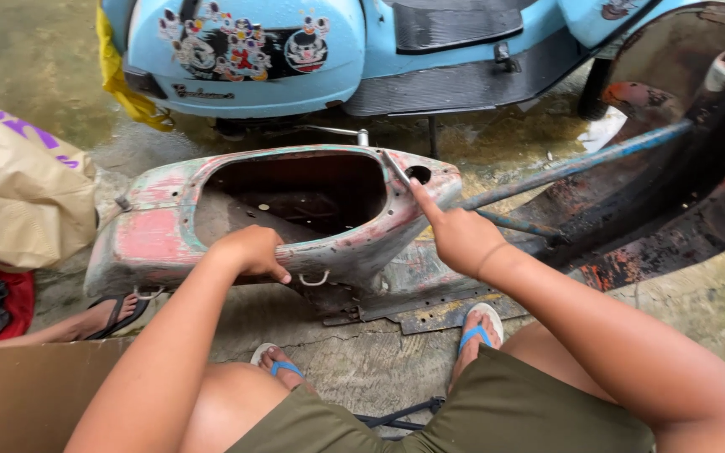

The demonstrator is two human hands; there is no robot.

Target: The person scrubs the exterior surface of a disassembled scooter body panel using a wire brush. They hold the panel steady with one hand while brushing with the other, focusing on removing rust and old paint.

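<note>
A stripped scooter body shell (157, 239), worn pink and pale green with rust, lies on the concrete in front of me. My left hand (253, 250) is curled over the near rim of its open cavity, gripping the edge. My right hand (456, 235) is at the shell's front end, index finger stretched out and touching the metal just below a round hole (419, 174). A thin metal rod (394, 168) rests on the rim close to that finger; I cannot tell whether the hand holds it. My knees and sandalled feet are below.
A light blue scooter (295, 50) with stickers stands behind the shell. A rusty dark leg shield with a blue bar (581, 164) rises at right. A tan sack (18, 189) and red tray lie left; another person's sandalled foot (106, 315) is nearby. Cardboard sits bottom left.
</note>
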